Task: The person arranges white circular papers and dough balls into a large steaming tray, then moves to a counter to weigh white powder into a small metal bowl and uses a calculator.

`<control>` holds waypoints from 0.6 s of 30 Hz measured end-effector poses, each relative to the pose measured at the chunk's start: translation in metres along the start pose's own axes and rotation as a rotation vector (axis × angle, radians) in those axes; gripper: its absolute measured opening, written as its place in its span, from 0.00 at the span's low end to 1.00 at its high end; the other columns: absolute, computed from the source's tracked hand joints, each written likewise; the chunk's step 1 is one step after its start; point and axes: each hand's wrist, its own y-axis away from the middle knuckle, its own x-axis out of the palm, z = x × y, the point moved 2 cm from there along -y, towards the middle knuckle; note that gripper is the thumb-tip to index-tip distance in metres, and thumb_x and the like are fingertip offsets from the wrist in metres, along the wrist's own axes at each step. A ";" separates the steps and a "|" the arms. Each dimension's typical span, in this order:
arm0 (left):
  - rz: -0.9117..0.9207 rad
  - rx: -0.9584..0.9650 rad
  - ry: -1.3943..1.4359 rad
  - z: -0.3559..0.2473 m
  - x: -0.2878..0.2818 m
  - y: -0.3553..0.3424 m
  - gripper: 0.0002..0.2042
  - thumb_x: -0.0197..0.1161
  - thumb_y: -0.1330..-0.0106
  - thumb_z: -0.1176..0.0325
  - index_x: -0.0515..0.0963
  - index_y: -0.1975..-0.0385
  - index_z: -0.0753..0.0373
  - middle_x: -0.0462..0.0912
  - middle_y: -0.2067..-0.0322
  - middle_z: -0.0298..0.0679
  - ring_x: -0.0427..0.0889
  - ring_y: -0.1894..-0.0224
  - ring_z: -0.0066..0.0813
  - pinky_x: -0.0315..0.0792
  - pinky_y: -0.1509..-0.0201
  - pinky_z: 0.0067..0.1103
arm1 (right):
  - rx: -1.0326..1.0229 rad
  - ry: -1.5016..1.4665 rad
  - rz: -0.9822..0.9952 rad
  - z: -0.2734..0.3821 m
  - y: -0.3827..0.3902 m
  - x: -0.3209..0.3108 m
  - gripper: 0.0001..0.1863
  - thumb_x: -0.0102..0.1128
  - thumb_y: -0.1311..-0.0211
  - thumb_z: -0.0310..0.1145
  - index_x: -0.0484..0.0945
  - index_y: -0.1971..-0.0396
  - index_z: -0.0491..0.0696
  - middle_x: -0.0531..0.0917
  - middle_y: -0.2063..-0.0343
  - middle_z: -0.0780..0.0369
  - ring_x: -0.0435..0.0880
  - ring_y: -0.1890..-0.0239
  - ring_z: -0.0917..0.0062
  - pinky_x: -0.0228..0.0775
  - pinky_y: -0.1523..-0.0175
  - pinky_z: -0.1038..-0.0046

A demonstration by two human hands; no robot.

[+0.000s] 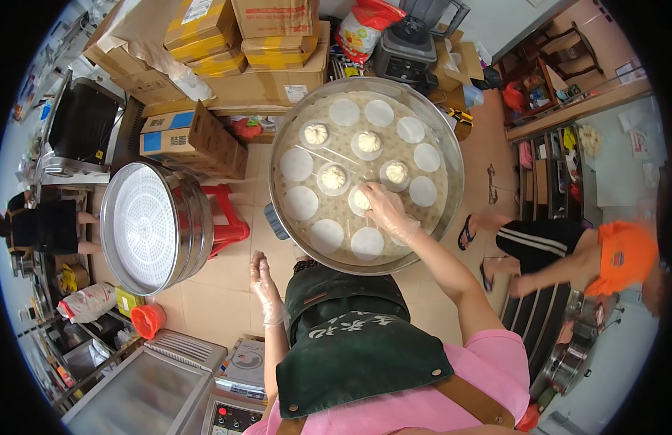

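Note:
In front of me is a large round metal steamer tray (456, 174) lined with a pale perforated mat. Several white paper rounds (328, 235) lie on it in rings. Pleated white buns (397, 172) sit on some of the papers, toward the middle and far left. My right hand (386, 209), in a clear plastic glove, has its fingers closed around a bun (361, 198) over a paper near the tray's middle. Those fingers partly cover the bun. My left hand (265, 286), gloved too, is outside the tray at its near left, fingers stretched out and holding nothing.
Stacked steamer baskets (144, 225) stand at the left beside a red stool (227, 221). Cardboard boxes (278, 61) and a blender (406, 54) are beyond the tray. A person in an orange top (625, 254) is at the right; another in dark clothes (49, 225) is far left.

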 end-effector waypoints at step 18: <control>-0.010 0.017 -0.042 0.004 -0.014 0.006 0.18 0.50 0.30 0.66 0.69 0.45 0.69 0.74 0.49 0.44 0.71 0.45 0.30 0.62 0.38 0.25 | 0.039 -0.085 -0.244 0.035 -0.084 0.035 0.28 0.71 0.62 0.30 0.73 0.55 0.43 0.75 0.56 0.57 0.74 0.54 0.61 0.70 0.52 0.64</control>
